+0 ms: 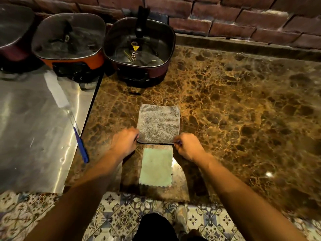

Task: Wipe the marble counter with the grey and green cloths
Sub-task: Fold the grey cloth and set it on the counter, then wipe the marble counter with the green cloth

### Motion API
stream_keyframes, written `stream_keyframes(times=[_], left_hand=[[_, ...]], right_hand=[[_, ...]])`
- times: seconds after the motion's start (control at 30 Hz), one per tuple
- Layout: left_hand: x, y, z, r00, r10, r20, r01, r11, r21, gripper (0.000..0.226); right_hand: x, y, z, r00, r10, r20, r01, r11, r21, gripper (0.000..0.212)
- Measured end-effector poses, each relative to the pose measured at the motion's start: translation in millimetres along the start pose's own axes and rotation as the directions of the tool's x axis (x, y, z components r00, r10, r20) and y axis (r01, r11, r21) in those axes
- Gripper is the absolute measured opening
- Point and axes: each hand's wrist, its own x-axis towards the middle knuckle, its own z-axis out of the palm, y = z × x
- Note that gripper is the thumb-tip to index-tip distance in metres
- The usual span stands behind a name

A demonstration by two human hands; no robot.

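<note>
A grey cloth (159, 123) lies spread flat on the brown marble counter (243, 110). My left hand (124, 142) pinches its near left corner and my right hand (188, 146) pinches its near right corner. The cloth's near edge is lifted slightly between the two hands. A pale green cloth (156, 167) lies flat just in front of it, between my forearms, close to the counter's front edge. Neither hand touches the green cloth.
Two lidded electric pots stand at the back: an orange one (69, 44) and a dark red one (139, 49). A steel surface (31, 133) adjoins the marble on the left, with a blue-handled brush (80, 145) on it. A brick wall (243, 16) runs behind. Patterned floor tiles (121, 218) lie below.
</note>
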Motion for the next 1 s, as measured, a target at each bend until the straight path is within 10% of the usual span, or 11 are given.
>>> stream_keyframes(times=[0.17,0.57,0.83,1.0], left_hand=[[-14.9,4.0,15.9,1.0,0.009,-0.024,-0.007,0.997,0.079,0.04],[-30.2,54.7,40.3,0.98,-0.176,0.096,0.201,0.881,-0.428,0.021],[-35.9,81.1,26.0,0.963,0.063,0.262,0.164,0.634,-0.756,0.024],[-27.0,140.9,30.0,0.919,0.138,0.37,0.241,0.546,-0.802,0.021]], right_hand=[[-18.8,-1.7,28.1,0.999,-0.016,-0.034,0.016,1.0,0.019,0.027],[-24.8,-18.8,53.6,1.0,-0.028,0.014,0.029,0.999,-0.039,0.038],[-58.5,17.1,11.9,0.987,0.068,0.145,-0.123,0.899,0.42,0.027],[-88.0,72.4,-26.8,0.961,0.203,0.19,-0.265,0.875,0.405,0.033]])
